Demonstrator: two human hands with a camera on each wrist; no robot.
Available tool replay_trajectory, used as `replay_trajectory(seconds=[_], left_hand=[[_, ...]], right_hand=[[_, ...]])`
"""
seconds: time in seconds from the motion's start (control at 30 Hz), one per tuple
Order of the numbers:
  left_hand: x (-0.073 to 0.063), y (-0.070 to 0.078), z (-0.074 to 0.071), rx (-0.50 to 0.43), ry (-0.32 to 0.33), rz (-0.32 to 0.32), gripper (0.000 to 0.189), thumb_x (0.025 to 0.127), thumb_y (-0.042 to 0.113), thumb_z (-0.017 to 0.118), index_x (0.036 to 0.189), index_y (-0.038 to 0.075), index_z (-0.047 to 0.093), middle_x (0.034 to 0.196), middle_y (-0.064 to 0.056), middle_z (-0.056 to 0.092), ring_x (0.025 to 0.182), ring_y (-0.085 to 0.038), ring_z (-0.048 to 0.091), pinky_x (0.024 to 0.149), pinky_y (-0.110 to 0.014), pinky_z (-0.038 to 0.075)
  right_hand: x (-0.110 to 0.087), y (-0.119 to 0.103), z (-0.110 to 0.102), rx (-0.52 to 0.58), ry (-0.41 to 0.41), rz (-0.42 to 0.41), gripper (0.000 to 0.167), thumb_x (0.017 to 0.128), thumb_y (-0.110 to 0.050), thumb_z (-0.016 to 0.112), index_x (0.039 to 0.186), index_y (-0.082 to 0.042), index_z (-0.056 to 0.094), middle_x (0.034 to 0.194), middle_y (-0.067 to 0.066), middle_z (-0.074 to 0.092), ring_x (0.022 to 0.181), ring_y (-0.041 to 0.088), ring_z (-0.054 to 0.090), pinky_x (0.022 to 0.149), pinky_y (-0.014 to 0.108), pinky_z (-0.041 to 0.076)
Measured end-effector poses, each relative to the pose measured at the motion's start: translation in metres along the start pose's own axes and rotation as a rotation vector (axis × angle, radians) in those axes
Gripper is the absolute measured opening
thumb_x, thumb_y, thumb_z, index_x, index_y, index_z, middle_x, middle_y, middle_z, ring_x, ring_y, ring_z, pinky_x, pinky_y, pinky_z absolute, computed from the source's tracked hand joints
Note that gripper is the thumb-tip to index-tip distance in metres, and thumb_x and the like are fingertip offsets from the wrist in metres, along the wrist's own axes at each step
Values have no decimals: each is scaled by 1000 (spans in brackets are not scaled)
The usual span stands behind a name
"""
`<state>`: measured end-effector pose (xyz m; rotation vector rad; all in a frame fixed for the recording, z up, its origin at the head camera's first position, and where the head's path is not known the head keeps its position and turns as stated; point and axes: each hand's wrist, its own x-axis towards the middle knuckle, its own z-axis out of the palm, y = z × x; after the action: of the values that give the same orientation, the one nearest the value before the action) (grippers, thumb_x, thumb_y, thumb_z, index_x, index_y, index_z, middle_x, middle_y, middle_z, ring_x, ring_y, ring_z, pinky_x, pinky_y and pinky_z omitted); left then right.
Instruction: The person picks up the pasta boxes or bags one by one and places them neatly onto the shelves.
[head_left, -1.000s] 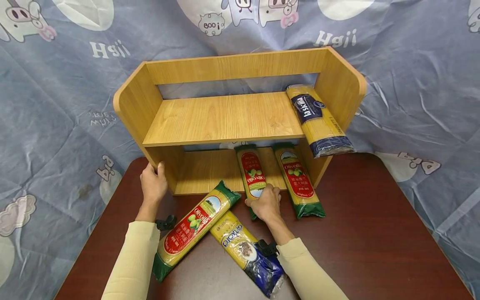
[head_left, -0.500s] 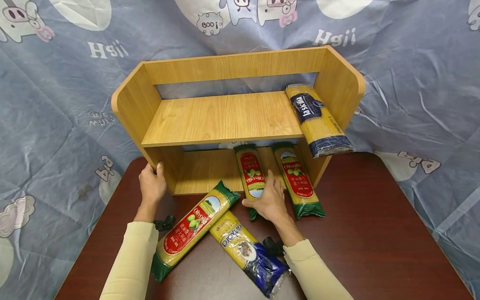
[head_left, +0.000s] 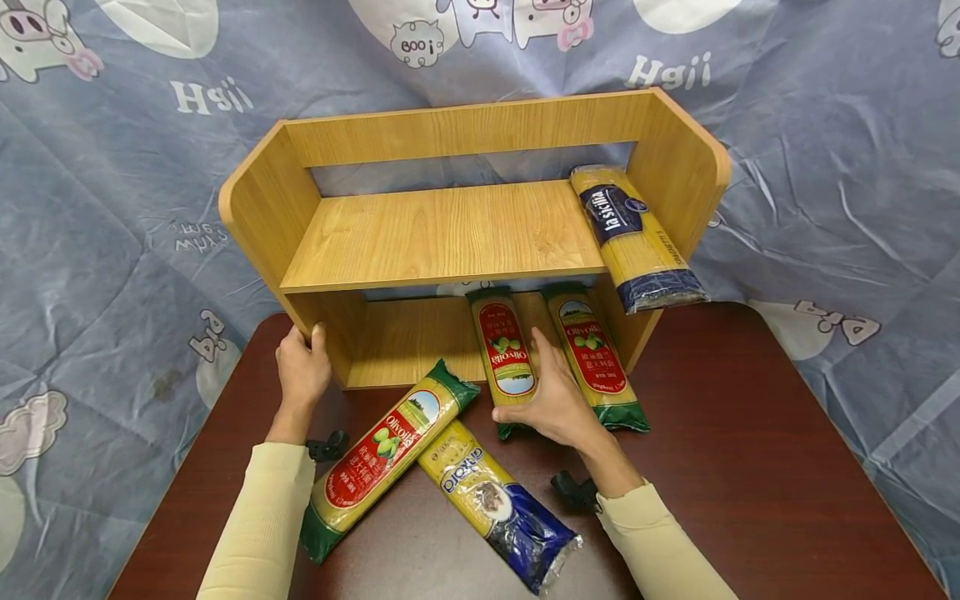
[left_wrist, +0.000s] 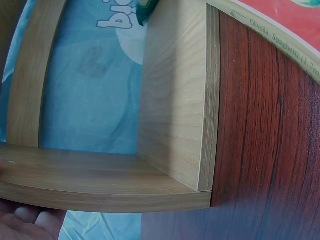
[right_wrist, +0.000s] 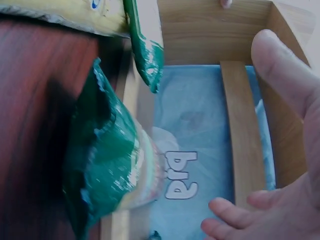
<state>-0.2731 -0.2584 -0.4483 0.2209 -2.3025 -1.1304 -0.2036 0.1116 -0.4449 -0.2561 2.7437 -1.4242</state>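
Observation:
My left hand (head_left: pixel 303 367) grips the front edge of the left side panel of a two-tier wooden shelf (head_left: pixel 435 237). In the left wrist view, its fingers (left_wrist: pixel 47 224) curl at the outer face of that panel. My right hand (head_left: pixel 557 398) has its thumb and fingers spread with nothing between them. It is beside the near end of a green-ended Olivoila spaghetti pack (head_left: pixel 504 346) that lies on the lower tier. To the right, a second Olivoila spaghetti pack (head_left: pixel 592 346) lies parallel, its green end (head_left: pixel 621 417) sticking out in front and partly covered by my hand.
On the upper tier at right, a la sicilia spaghetti pack (head_left: pixel 637 242) overhangs the front edge. Another Olivoila pack (head_left: pixel 382 454) lies slanted on the dark red table (head_left: pixel 772 467), overlapping the end of a yellow and blue ankara pasta pack (head_left: pixel 487 492). A printed curtain (head_left: pixel 97 250) hangs behind.
My right hand has let go of the near end of the middle Olivoila pack, spread its fingers and shifted slightly right. My left hand stays on the shelf panel.

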Motion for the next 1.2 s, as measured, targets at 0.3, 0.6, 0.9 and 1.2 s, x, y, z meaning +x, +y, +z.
replay_trajectory(seconds=[0.3, 0.6, 0.9, 1.2], left_hand=[[0, -1, 1, -1, 7, 0, 30, 105, 20, 53, 91, -6, 63, 90, -29, 70, 90, -39, 66, 76, -50, 45], [2, -3, 1, 0, 0, -7, 31, 105, 21, 53, 93, -6, 63, 92, -28, 70, 91, -38, 66, 76, -49, 46], [2, -3, 0, 9, 3, 3, 30, 105, 20, 54, 90, -5, 62, 89, -28, 70, 89, -38, 67, 74, -47, 44], [1, -2, 0, 12, -15, -1, 32, 106, 24, 52, 91, -4, 62, 87, -26, 70, 88, -36, 67, 73, -46, 45]], right_hand=[[-5, -7, -14, -18, -23, -110, 135, 63, -45, 97, 163, -18, 10, 165, 13, 23, 146, 41, 28, 109, 65, 31], [-3, -14, -20, -51, -87, -267, 139, 59, -53, 97, 164, -22, 12, 162, 8, 29, 149, 33, 23, 111, 64, 28], [5, -25, -21, -95, -178, -340, 138, 60, -58, 94, 164, -19, 11, 167, 7, 19, 152, 32, 18, 113, 65, 24], [17, -34, -18, -145, -268, -381, 140, 61, -55, 95, 164, -17, 7, 169, 10, 11, 154, 32, 10, 115, 62, 20]])
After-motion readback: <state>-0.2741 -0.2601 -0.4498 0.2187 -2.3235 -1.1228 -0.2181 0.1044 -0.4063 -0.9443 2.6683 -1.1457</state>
